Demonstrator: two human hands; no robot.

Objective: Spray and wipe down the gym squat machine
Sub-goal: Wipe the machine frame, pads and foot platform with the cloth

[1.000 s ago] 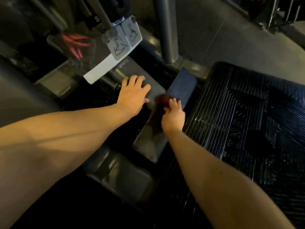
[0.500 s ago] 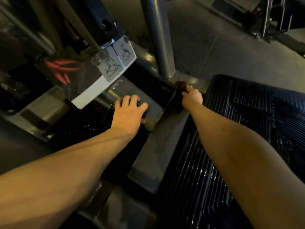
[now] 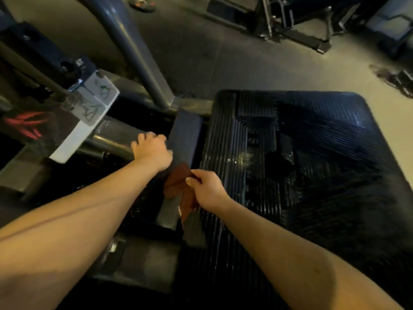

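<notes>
Gym — ribbed rubber footplate (image 3: 312,153), steel frame tube (image 3: 134,52), exercise-diagram placard (image 3: 96,101), other machines (image 3: 290,23) behind.

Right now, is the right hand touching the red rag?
Touching. The head view shows the right hand pinching the reddish rag between thumb and fingers, with no gap between them.

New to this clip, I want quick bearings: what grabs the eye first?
The right hand, at centre, pinches a rust-red cloth over the machine's beam. The left hand rests just beyond it, by the frame tube. To the right spreads a big black ribbed footplate, glistening.
</notes>
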